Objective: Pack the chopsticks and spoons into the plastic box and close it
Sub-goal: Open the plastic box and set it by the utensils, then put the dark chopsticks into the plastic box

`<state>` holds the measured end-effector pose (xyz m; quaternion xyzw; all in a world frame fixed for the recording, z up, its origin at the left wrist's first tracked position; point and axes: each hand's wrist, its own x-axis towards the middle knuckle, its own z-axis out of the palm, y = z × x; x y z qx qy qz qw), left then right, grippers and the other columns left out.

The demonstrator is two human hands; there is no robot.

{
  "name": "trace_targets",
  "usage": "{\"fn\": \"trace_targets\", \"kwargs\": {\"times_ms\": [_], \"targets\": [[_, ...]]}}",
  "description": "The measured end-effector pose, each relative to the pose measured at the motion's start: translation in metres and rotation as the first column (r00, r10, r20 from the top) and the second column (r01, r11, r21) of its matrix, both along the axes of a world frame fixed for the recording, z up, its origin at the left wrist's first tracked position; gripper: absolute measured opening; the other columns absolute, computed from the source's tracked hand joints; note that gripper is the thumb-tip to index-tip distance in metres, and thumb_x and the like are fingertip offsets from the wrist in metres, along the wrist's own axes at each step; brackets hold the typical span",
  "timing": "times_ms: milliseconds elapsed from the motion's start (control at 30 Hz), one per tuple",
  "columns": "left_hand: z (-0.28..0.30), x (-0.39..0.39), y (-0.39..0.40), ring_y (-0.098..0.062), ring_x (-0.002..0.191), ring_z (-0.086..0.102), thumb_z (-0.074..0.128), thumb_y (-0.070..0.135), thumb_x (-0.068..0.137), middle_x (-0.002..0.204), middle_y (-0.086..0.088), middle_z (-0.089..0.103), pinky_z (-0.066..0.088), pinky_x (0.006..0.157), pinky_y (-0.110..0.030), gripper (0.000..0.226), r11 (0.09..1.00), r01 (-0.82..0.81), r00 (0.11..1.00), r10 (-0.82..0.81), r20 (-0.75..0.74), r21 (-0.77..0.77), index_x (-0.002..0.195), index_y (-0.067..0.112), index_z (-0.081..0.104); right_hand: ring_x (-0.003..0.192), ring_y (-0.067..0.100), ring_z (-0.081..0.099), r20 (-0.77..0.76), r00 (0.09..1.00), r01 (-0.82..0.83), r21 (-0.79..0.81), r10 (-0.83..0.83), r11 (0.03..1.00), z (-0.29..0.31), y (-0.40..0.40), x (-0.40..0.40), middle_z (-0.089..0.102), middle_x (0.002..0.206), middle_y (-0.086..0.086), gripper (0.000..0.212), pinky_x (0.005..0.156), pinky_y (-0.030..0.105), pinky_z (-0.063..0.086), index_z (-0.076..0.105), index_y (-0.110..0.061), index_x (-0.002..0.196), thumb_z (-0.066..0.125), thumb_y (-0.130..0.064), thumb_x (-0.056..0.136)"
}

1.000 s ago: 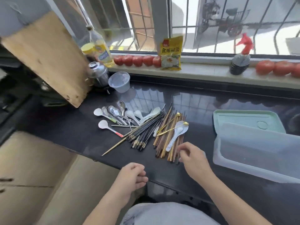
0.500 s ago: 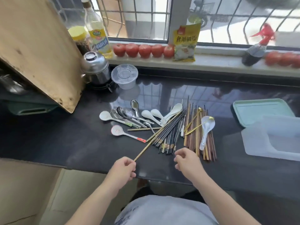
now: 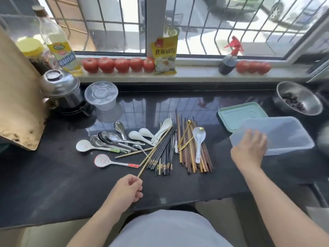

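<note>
Nearest, left hand (image 3: 128,190) w/ fingers curled, pinching the tip of one pale bamboo chopstick (image 3: 153,153) that runs back under the dark lacquered chopsticks (image 3: 163,148); lifting it fast could scatter that pile & the brown wooden chopsticks (image 3: 193,154) beside it. Right hand (image 3: 249,150), fingers spread, rests on the near-left corner of the translucent rectangular plastic box (image 3: 277,136), mint-green lid (image 3: 238,116) behind; box may slide. Metal & white ceramic spoons (image 3: 114,138) overlap, count unclear; thumb grip on the box hidden.

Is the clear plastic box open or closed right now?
Open. The clear plastic box has no lid on; its pale green lid lies flat on the counter behind it. The right hand rests on its near rim.
</note>
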<state>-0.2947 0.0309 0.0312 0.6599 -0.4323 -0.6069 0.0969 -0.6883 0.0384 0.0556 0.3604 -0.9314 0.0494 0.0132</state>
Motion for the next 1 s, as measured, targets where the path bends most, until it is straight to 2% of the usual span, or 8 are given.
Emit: {"fn": "trace_targets", "kwargs": {"times_ms": [100, 167, 233, 367, 567, 667, 833, 1000], "targets": [[0.003, -0.017, -0.006, -0.016, 0.074, 0.071, 0.056, 0.016, 0.101, 0.093, -0.006, 0.072, 0.061, 0.087, -0.042, 0.013, 0.996, 0.084, 0.996, -0.084, 0.029, -0.013, 0.1, 0.013, 0.068, 0.123, 0.038, 0.048, -0.008, 1.0, -0.012, 0.253, 0.015, 0.967, -0.006, 0.011, -0.053, 0.064, 0.118, 0.02, 0.042, 0.116, 0.05, 0.023, 0.05, -0.007, 0.128, 0.06, -0.02, 0.089], [0.006, -0.034, -0.006, -0.014, 0.074, 0.07, 0.056, 0.017, 0.1, 0.094, -0.004, 0.072, 0.06, 0.086, -0.04, 0.013, 0.987, 0.158, 0.987, -0.158, 0.034, -0.011, 0.1, 0.014, 0.068, 0.093, 0.039, 0.061, -0.019, 0.992, -0.114, 0.25, 0.122, 0.961, -0.004, 0.014, -0.062, 0.069, 0.089, 0.021, 0.019, 0.095, 0.046, 0.041, 0.051, -0.008, 0.108, 0.058, -0.022, 0.097], [0.009, -0.051, -0.005, -0.013, 0.076, 0.069, 0.056, 0.019, 0.1, 0.097, -0.003, 0.073, 0.059, 0.084, -0.038, 0.012, 0.974, 0.228, 0.973, -0.228, 0.022, 0.002, 0.1, 0.016, 0.068, 0.075, 0.039, 0.063, -0.039, 0.987, -0.146, 0.222, 0.159, 0.964, 0.005, 0.019, -0.058, 0.068, 0.079, 0.021, 0.02, 0.068, 0.039, 0.041, 0.042, -0.011, 0.09, 0.057, -0.021, 0.099], [0.01, -0.074, -0.008, -0.013, 0.079, 0.069, 0.054, 0.019, 0.104, 0.101, -0.006, 0.073, 0.058, 0.078, -0.028, 0.014, 0.974, 0.227, 0.973, -0.226, -0.035, 0.022, 0.104, 0.015, 0.068, 0.06, 0.036, 0.064, -0.106, 0.96, -0.229, 0.238, 0.259, 0.944, 0.024, 0.052, -0.011, 0.065, 0.064, 0.016, 0.031, 0.051, 0.033, 0.038, 0.038, -0.014, 0.081, 0.064, -0.025, 0.093], [0.015, -0.094, -0.008, -0.019, 0.083, 0.074, 0.056, 0.02, 0.105, 0.102, -0.01, 0.074, 0.062, 0.088, -0.036, 0.015, 0.97, 0.227, 0.962, -0.209, -0.173, 0.087, 0.106, 0.013, 0.069, 0.055, 0.023, 0.064, 0.003, 0.961, -0.259, 0.365, 0.277, 0.894, 0.037, 0.102, 0.06, 0.062, 0.066, 0.003, 0.029, 0.048, 0.024, 0.032, 0.041, -0.019, 0.082, 0.064, -0.031, 0.092], [0.017, -0.095, -0.008, -0.02, 0.085, 0.075, 0.056, 0.019, 0.105, 0.103, -0.011, 0.074, 0.063, 0.089, -0.037, 0.015, 0.966, 0.242, 0.958, -0.223, -0.181, 0.09, 0.106, 0.012, 0.069, 0.058, 0.012, 0.047, 0.219, 0.886, -0.463, 0.469, 0.409, 0.752, 0.032, 0.113, 0.082, 0.048, 0.08, -0.004, 0.012, 0.053, 0.02, 0.033, 0.044, -0.022, 0.092, 0.052, -0.027, 0.099], [0.019, -0.079, -0.008, -0.021, 0.084, 0.075, 0.057, 0.024, 0.105, 0.1, -0.01, 0.074, 0.063, 0.088, -0.038, 0.02, 0.962, 0.249, 0.957, -0.227, -0.178, 0.11, 0.104, 0.01, 0.07, 0.062, 0.015, 0.049, 0.547, 0.723, -0.637, 0.293, 0.421, 0.713, 0.042, 0.092, 0.125, 0.048, 0.072, -0.008, 0.03, 0.054, 0.027, 0.035, 0.034, -0.029, 0.083, 0.051, -0.05, 0.095], [0.023, -0.047, -0.012, -0.027, 0.072, 0.072, 0.053, 0.054, 0.103, 0.08, -0.01, 0.071, 0.062, 0.073, -0.039, 0.05, 0.973, 0.194, 0.969, -0.171, -0.176, 0.126, 0.093, 0.006, 0.064, 0.094, 0.03, 0.059, 0.711, 0.513, -0.783, 0.159, 0.481, 0.601, 0.035, 0.069, 0.196, 0.066, 0.103, 0.003, 0.036, 0.076, 0.039, 0.044, 0.045, -0.022, 0.099, 0.055, -0.055, 0.09]]}}
